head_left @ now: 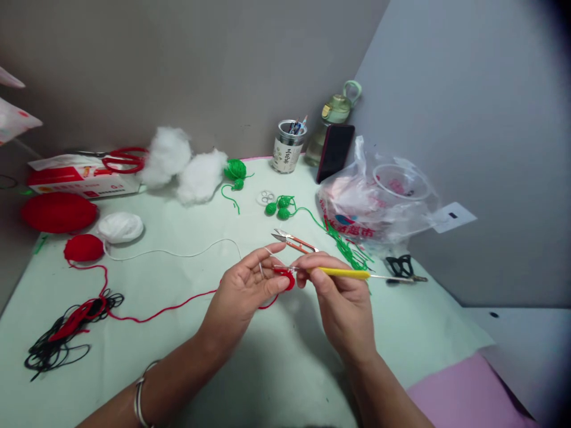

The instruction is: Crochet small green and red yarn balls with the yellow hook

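Note:
Between thumb and fingers my left hand point(247, 282) pinches a small red crochet piece point(289, 279). White yarn point(178, 255) runs from a white ball point(120, 227) over its raised index finger. My right hand point(343, 303) grips a crochet hook with a yellow handle point(343, 273), and the hook's metal tip reaches the top of the red piece. Red yarn point(165, 310) trails leftward from the piece to a red ball point(84, 247). Just beyond my hands lie thread snips point(297, 240) with orange handles. My fingers partly hide the red piece.
At the back stand a pen tin point(286, 148), a bottle point(336, 110) and a phone point(335, 153). A plastic bag point(375, 202) sits right, near green yarn pieces point(348, 246). White stuffing point(200, 177), a tissue box point(84, 181) and tangled black cord point(57, 353) are left.

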`<state>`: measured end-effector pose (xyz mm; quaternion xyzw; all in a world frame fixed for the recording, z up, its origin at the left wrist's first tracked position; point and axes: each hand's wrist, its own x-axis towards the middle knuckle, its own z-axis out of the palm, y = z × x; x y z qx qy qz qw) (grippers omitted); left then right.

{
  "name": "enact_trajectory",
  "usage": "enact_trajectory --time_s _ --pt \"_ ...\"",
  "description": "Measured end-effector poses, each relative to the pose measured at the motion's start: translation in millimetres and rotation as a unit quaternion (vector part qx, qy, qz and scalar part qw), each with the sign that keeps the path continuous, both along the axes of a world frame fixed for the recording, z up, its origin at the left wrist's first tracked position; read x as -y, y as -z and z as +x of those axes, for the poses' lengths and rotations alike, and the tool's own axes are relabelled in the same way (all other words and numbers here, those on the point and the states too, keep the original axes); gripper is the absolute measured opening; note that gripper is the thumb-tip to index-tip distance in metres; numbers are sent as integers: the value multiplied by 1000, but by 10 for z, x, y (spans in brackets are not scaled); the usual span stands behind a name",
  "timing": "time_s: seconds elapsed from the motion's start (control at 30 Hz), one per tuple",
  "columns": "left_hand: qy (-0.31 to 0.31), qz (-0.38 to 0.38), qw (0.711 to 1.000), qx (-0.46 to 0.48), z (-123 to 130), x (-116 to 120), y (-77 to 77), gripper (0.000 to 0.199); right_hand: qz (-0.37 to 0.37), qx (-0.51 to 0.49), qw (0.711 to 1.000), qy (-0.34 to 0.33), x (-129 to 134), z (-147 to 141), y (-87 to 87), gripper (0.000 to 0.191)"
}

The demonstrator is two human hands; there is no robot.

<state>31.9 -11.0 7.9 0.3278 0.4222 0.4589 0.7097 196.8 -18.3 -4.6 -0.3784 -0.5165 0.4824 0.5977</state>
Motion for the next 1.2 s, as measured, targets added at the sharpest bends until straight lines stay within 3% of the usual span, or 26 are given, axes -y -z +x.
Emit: enact_trajectory --time_s 0.23,0.37,0.77,1.07,1.2 --pt "22 -12 999 -33 -27 -20 -45 42 -101 -143 983 -57 -68 19 -62 16" --pt "19 4 1000 -12 -32 -10 -70 37 -90 -141 984 -63 -59 29 -80 19" --pt "12 33 997 -61 -40 -7 -74 33 67 34 997 19 56 19 -28 23" --pt "-4 61 994 -94 -38 4 -116 32 161 172 971 47 102 15 -77 28" --pt "-3 42 996 -77 -37 22 -101 38 210 249 944 51 119 -5 -67 30"
